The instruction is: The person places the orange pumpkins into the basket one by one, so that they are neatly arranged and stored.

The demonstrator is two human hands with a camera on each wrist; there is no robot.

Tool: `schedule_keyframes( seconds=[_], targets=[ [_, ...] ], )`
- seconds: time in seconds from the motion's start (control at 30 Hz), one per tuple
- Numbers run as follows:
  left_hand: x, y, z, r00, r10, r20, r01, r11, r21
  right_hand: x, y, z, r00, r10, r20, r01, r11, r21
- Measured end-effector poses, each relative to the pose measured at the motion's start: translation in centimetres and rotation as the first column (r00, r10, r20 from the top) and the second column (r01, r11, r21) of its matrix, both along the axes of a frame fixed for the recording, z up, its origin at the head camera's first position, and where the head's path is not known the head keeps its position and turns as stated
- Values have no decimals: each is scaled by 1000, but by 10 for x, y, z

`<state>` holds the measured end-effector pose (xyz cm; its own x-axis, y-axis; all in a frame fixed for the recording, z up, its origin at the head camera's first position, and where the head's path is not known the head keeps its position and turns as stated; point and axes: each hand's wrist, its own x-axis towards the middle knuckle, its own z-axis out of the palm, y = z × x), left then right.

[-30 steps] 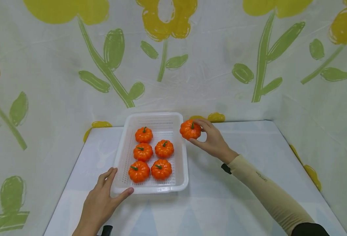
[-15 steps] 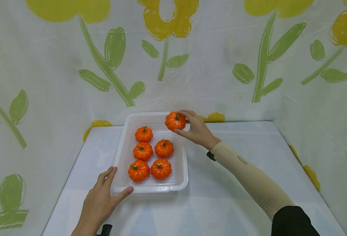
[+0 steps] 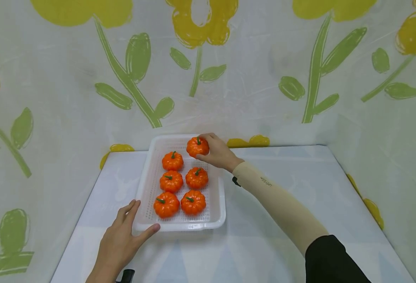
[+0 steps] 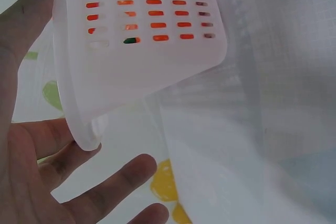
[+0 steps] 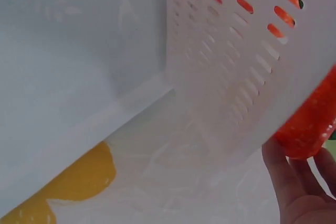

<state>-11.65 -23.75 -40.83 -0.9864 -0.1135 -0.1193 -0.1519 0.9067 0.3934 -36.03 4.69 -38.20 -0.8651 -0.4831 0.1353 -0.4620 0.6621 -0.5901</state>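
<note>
My right hand (image 3: 219, 152) grips a small orange toy pumpkin (image 3: 196, 147) with a green stem, over the far right part of the white perforated plastic basket (image 3: 216, 228). In the right wrist view the same pumpkin (image 5: 310, 124) shows above the fingers at the basket rim. Several other orange pumpkins lie inside, such as one at the near right (image 3: 193, 203) and one at the far left (image 3: 172, 161). At the near left corner, my left hand (image 3: 118, 239) has its thumb and fingers spread along the rim, fairly straight. Orange shows through slots in the basket wall (image 4: 147, 61).
The basket stands on a pale table (image 3: 271, 236) printed with light blue shapes. Behind and beside it rises a white curtain (image 3: 243, 98) with yellow flowers and green leaves.
My right hand has carried the pumpkin leftward, from beyond the basket's right rim to over its far right part. My left hand has stayed at the near left corner.
</note>
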Motion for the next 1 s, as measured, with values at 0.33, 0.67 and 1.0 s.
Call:
schedule_keyframes(
  seconds=[0.33,0.67,1.0],
  targets=[
    [-1,0,-1,1000,8,3,-8,1000,-10,-10,-25,-11,1000,22,18,-24,993,120],
    [0,-1,0,999,-10,-47,10,1000,-11,-13,-35,-19,995,-31,99,13,985,173],
    [-1,-1,0,1000,0,-4,0,1000,-9,-12,-37,-27,993,-45,111,15,966,257]
  ],
)
